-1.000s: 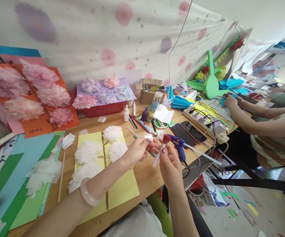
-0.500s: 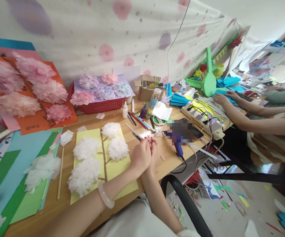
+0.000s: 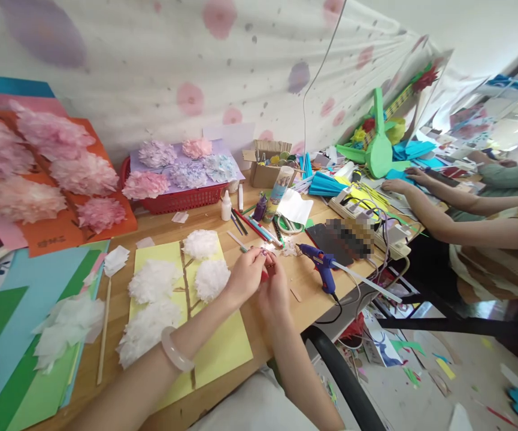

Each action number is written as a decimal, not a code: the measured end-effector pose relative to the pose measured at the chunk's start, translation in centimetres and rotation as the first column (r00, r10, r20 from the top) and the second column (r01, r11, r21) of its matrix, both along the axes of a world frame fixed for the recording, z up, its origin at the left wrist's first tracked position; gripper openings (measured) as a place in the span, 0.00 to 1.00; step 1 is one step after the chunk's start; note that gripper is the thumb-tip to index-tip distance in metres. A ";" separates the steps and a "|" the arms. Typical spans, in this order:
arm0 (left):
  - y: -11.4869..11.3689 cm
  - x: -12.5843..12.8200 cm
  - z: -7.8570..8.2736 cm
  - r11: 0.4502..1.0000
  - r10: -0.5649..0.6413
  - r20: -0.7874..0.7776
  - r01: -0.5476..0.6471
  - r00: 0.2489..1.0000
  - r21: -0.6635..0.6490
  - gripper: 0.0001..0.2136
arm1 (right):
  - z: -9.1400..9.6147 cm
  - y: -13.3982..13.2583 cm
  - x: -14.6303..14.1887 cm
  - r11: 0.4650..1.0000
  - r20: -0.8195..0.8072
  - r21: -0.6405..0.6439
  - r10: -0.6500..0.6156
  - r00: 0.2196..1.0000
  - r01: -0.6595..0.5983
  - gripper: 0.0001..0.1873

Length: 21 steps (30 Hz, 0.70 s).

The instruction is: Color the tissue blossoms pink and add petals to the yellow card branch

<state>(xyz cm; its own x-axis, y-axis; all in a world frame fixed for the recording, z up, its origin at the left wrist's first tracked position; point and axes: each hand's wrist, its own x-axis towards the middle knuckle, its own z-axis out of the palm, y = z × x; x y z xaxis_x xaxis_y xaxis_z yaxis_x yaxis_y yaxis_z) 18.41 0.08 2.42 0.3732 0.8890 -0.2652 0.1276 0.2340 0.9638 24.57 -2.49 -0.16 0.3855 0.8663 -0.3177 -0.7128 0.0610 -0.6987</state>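
My left hand point(image 3: 246, 276) and my right hand point(image 3: 275, 286) meet over the wooden table point(image 3: 306, 286), fingers pinched together. A bit of red shows between them at the red-tipped stick point(image 3: 264, 276); most of it is hidden by my fingers. Just left of my hands lies a yellow sheet point(image 3: 214, 335) with white tissue flowers point(image 3: 211, 278) along a brown stem. A pale bangle point(image 3: 176, 354) circles my left wrist. A blue glue gun point(image 3: 320, 263) rests on the table to the right of my hands.
A red basket point(image 3: 175, 199) of pastel tissue flowers stands at the back, an orange board point(image 3: 67, 230) with pink flowers to the left. Pencils, a glue bottle point(image 3: 226, 206) and a phone lie beyond my hands. Another person's arms point(image 3: 438, 221) work at the right. A chair back point(image 3: 344, 377) sits below.
A second ago my right hand held the red-tipped stick up; both hands then came down and closed together over it near the table. The view drifted slightly.
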 end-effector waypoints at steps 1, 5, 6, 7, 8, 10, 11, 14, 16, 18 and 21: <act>0.4 -0.4 0.3 0.997 -0.064 0.016 0.065 0.998 -0.048 0.11 | 0.4 -0.2 0.5 0.994 0.022 0.028 0.108 0.994 -0.109 0.15; 1.5 -2.4 2.7 0.956 -0.226 0.067 0.235 0.972 -0.175 0.11 | 1.7 -1.2 2.3 0.907 0.270 0.080 0.379 0.885 -0.413 0.21; 1.6 -2.8 3.3 0.947 -0.247 0.072 0.257 0.966 -0.195 0.11 | 1.9 -1.4 2.7 0.888 0.347 0.066 0.407 0.845 -0.454 0.20; 1.7 -3.3 3.9 0.936 -0.269 0.074 0.279 0.960 -0.214 0.13 | 2.1 -1.5 3.0 0.871 0.411 0.043 0.432 0.803 -0.490 0.20; 1.8 -3.6 4.3 0.924 -0.295 0.075 0.305 0.952 -0.230 0.16 | 2.3 -1.6 3.3 0.854 0.458 0.014 0.457 0.762 -0.521 0.20; 1.7 -4.2 4.7 0.902 -0.347 0.071 0.354 0.935 -0.246 0.21 | 2.7 -1.7 3.7 0.814 0.504 -0.054 0.522 0.688 -0.578 0.20; 1.7 -4.5 4.7 0.896 -0.365 0.071 0.371 0.928 -0.244 0.23 | 2.9 -1.7 3.9 0.793 0.516 -0.091 0.555 0.653 -0.602 0.20; 1.5 -5.1 4.5 0.917 -0.329 0.089 0.341 0.940 -0.206 0.25 | 3.8 -1.7 4.2 0.728 0.544 -0.184 0.635 0.549 -0.660 0.21; 1.5 -5.5 4.5 0.942 -0.240 0.153 0.268 0.959 -0.204 0.24 | 4.2 -1.7 4.0 0.692 0.571 -0.191 0.655 0.494 -0.696 0.25; 1.4 -5.8 4.6 0.937 -0.179 0.257 0.244 0.950 -0.248 0.22 | 4.5 -1.9 3.5 0.658 0.615 -0.166 0.651 0.444 -0.735 0.28; 1.4 -6.2 4.7 0.910 -0.127 0.413 0.271 0.902 -0.313 0.23 | 4.5 -2.2 2.7 0.587 0.665 -0.147 0.655 0.360 -0.797 0.25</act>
<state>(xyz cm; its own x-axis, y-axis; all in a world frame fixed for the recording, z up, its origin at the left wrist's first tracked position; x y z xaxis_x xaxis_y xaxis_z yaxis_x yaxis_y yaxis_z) 12.19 1.50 7.17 0.6669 0.6571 -0.3513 -0.1452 0.5770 0.8038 27.22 -4.64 4.35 -0.3970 0.9120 -0.1036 0.0345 -0.0979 -0.9946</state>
